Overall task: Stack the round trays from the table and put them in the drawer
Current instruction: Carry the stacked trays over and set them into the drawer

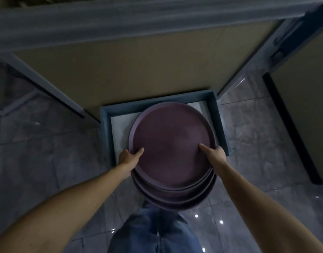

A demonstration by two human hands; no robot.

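Note:
A stack of round, dark purple trays (170, 143) hangs in the air over an open drawer (106, 132) near the floor. The drawer has grey-blue walls and a white bottom. My left hand (129, 157) grips the stack's left rim, thumb on the top tray. On the right rim, my right hand (214, 154) holds the stack the same way. The stack covers most of the drawer's inside, and its near edge juts out past the drawer's front toward me.
The drawer comes out of a tan cabinet (138, 70) under a grey counter edge (157, 21). An open cabinet door (277, 52) stands at the right. Glossy grey floor tiles (47, 152) lie on both sides. My legs in jeans (153, 234) are below.

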